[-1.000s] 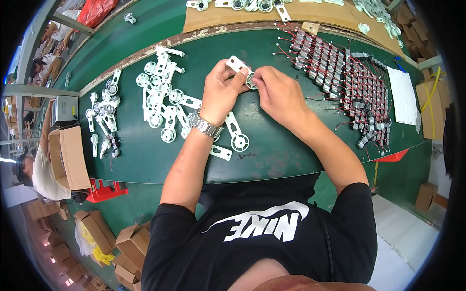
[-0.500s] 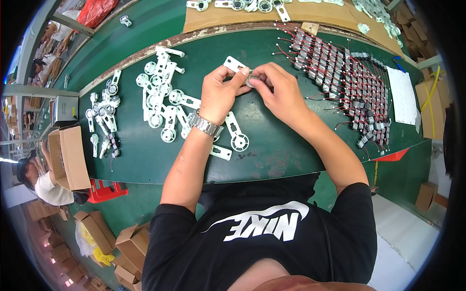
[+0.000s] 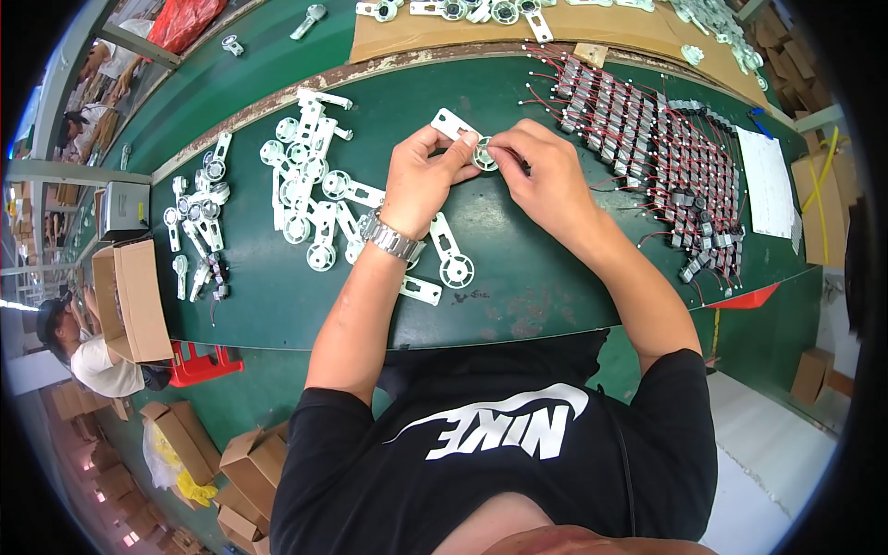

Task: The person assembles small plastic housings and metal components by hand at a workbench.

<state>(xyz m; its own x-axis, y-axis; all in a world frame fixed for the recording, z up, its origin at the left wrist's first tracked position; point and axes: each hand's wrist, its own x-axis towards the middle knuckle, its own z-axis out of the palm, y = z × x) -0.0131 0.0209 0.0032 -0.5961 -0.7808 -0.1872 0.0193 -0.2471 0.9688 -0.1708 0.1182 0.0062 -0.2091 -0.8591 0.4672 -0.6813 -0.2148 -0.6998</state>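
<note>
My left hand (image 3: 424,174) grips a white plastic bracket (image 3: 452,124), flat and slotted at one end, with a spoked ring at the other. My right hand (image 3: 541,176) has its thumb and forefinger closed at the ring's right rim; whether a small piece is between them is hidden. Left of my hands, several similar white brackets (image 3: 321,256) lie in a loose pile on the green table (image 3: 536,277). Two more brackets rest beside my left wrist, one with its ring (image 3: 457,271) facing up.
Small motors with red wires (image 3: 610,120) lie in rows at the right, near a white sheet (image 3: 770,180). Grey-and-white assemblies (image 3: 196,213) sit at far left, by a cardboard box (image 3: 139,301). Behind is a green belt (image 3: 268,51) and cardboard with more parts. A co-worker (image 3: 97,356) is at left.
The bracket's ring has turned to show its spoked face, and my right hand has shifted slightly right. Another part has come into view on the belt, where the first has slid left.
</note>
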